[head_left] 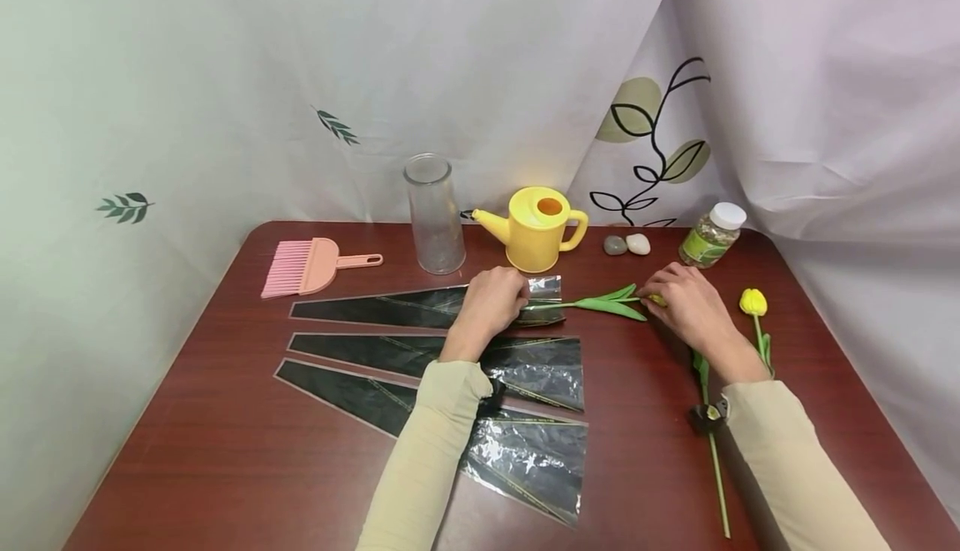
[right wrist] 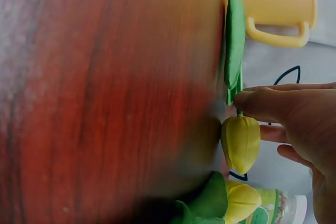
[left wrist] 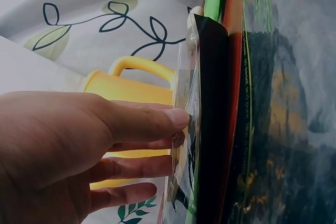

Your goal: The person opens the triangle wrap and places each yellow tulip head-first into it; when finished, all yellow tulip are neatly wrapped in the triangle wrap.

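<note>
A yellow tulip (head_left: pixel 609 305) lies across the table, its stem end inside the wide mouth of the top black-and-clear sleeve (head_left: pixel 420 308). My left hand (head_left: pixel 520 298) pinches that sleeve's clear edge (left wrist: pixel 184 103) between thumb and fingers (left wrist: pixel 157 121). My right hand (head_left: pixel 657 294) holds the stem just below the yellow bud (right wrist: pixel 241 142); a fingertip (right wrist: pixel 252 102) sits where the green leaf (right wrist: pixel 234 40) ends. In the head view, most of the bud is hidden under my right fingers.
Two more sleeves (head_left: pixel 457 358) (head_left: pixel 517 451) lie nearer me. A second tulip (head_left: pixel 753 303) lies at the right. Along the back stand a pink brush (head_left: pixel 307 267), glass vase (head_left: pixel 435 213), yellow watering can (head_left: pixel 536 230), two stones (head_left: pixel 626 244) and a jar (head_left: pixel 711 234).
</note>
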Demonstrator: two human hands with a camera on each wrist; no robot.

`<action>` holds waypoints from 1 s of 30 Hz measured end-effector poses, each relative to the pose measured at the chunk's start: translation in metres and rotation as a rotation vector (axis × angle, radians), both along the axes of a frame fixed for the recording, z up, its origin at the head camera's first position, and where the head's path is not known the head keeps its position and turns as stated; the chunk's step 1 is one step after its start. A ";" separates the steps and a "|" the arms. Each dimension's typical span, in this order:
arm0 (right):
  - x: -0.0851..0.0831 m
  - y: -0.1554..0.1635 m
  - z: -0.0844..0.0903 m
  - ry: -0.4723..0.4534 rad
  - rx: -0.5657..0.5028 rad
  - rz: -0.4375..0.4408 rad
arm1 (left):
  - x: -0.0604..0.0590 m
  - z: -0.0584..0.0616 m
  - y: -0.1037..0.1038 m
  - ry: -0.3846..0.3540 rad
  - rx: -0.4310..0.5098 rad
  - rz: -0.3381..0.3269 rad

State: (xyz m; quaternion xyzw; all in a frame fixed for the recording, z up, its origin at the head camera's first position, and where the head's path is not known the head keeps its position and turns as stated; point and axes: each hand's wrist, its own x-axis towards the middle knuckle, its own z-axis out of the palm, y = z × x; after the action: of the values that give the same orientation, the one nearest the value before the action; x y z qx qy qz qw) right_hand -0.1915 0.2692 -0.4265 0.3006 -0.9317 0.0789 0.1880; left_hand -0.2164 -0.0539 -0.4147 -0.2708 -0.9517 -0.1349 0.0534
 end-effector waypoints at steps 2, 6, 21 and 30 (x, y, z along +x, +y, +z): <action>0.001 0.000 -0.001 -0.002 -0.007 0.001 | 0.000 0.000 0.000 -0.003 0.001 -0.004; 0.003 -0.006 -0.003 -0.014 -0.045 0.031 | 0.001 0.001 0.002 0.006 0.000 -0.020; -0.005 -0.070 -0.006 -0.152 -0.251 0.053 | 0.006 0.000 0.013 0.099 0.041 -0.081; -0.009 -0.080 -0.010 -0.203 -0.300 0.047 | 0.004 -0.001 0.013 0.141 0.034 -0.077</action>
State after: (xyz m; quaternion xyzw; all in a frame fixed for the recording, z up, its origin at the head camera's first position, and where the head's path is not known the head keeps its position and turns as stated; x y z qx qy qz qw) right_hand -0.2001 0.1893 -0.4361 0.2813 -0.9164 0.2515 0.1339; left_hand -0.2123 -0.0412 -0.4158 -0.3149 -0.9320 -0.1333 0.1197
